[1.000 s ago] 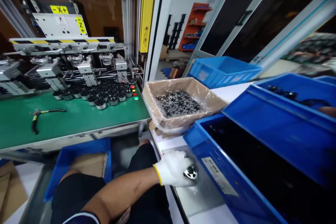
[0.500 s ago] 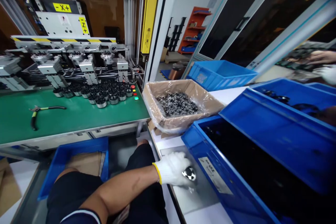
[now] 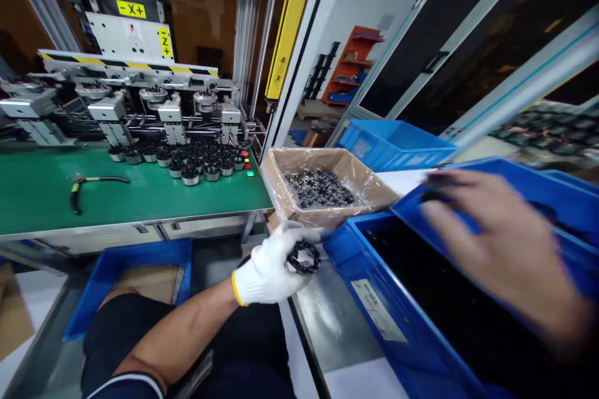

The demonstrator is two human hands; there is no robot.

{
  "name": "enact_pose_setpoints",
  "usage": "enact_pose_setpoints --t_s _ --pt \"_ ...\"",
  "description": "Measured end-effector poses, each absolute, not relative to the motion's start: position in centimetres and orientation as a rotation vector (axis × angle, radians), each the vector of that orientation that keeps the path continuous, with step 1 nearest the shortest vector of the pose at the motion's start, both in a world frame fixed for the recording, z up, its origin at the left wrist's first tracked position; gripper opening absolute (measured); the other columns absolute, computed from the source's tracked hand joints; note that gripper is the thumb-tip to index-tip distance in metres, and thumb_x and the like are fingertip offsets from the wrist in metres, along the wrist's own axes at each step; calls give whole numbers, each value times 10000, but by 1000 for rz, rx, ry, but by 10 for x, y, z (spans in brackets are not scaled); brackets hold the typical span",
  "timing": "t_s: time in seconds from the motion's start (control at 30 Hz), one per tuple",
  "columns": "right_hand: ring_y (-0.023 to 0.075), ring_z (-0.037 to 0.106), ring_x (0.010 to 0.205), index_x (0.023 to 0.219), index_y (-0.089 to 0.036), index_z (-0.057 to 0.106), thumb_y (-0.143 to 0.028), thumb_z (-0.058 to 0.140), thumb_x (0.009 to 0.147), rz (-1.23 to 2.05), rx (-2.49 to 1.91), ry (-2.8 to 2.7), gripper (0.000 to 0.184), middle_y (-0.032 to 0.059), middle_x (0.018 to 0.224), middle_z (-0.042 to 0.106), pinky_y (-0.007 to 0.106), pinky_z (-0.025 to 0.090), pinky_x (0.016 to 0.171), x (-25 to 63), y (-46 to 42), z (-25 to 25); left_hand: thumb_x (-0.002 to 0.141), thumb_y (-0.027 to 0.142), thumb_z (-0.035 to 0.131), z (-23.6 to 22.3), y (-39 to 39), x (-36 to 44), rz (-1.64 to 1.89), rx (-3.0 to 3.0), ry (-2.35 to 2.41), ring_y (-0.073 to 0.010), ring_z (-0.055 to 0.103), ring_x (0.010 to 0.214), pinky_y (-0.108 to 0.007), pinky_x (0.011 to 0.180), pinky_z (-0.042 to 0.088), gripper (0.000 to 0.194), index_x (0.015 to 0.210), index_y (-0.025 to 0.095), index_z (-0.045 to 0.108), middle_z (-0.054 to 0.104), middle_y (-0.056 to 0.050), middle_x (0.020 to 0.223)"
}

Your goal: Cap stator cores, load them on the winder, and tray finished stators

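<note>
My left hand (image 3: 269, 265), in a white glove with a yellow cuff, is closed on a black toothed ring part (image 3: 304, 257) and holds it in the air above a shiny metal plate (image 3: 327, 318). The ring hangs just in front of a plastic-lined cardboard box (image 3: 281, 190) filled with several similar dark ring parts (image 3: 318, 188). My bare right hand (image 3: 496, 243) is blurred by motion over the stacked blue bins (image 3: 374, 280). Something dark shows at its fingertips, but I cannot make out its grip.
A green bench (image 3: 116, 199) on the left carries pliers (image 3: 77, 190) and rows of round parts (image 3: 196, 165) below a machine (image 3: 140, 87). Another blue bin (image 3: 126, 262) sits low by my knee, and one more blue bin (image 3: 397, 143) stands behind the box.
My left hand lifted off the metal plate, up and left toward the cardboard box, with the part turned to show its black ring side. My right hand swept into view over the blue bins.
</note>
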State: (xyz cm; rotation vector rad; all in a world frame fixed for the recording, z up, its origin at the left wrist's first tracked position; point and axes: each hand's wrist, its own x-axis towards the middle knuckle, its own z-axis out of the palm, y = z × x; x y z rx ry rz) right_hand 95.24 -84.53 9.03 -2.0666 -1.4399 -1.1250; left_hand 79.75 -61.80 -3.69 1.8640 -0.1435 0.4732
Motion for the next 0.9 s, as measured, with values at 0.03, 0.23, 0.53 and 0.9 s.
enact_pose_setpoints --t_s 0.03,0.23,0.53,0.9 --pt "246 727 1075 1060 -179 699 -333 667 1007 -1041 -2012 -1511 166 177 1128 734 408 611 916 942 -839 76 677 166 816 -34 -612 795 442 1844 -85 -267 640 1226 -411 1108 498 668 1321 252 660 658 -77 1319" --pt "233 745 1117 1331 -162 562 -229 751 938 -596 -1648 -1684 441 159 1176 750 367 649 931 881 -803 2 809 523 827 -50 -601 788 250 1125 25 -219 682 1058 -339 922 576 760 1482 277 573 668 -90 1352" --pt "243 689 1109 1290 -73 620 -306 826 892 -685 -1634 -1603 505 189 1139 689 363 634 938 876 -808 -2 638 321 956 -55 -619 784 227 1218 -108 -305 676 1233 -353 1014 598 945 1506 306 584 655 -78 1439" --pt "250 699 1061 1274 -77 601 -244 773 931 -726 -1575 -1713 418 174 1115 696 397 650 890 877 -807 -4 533 207 884 -41 -613 777 113 1509 16 -364 649 1273 -442 1133 532 970 1464 284 625 703 -45 1379"
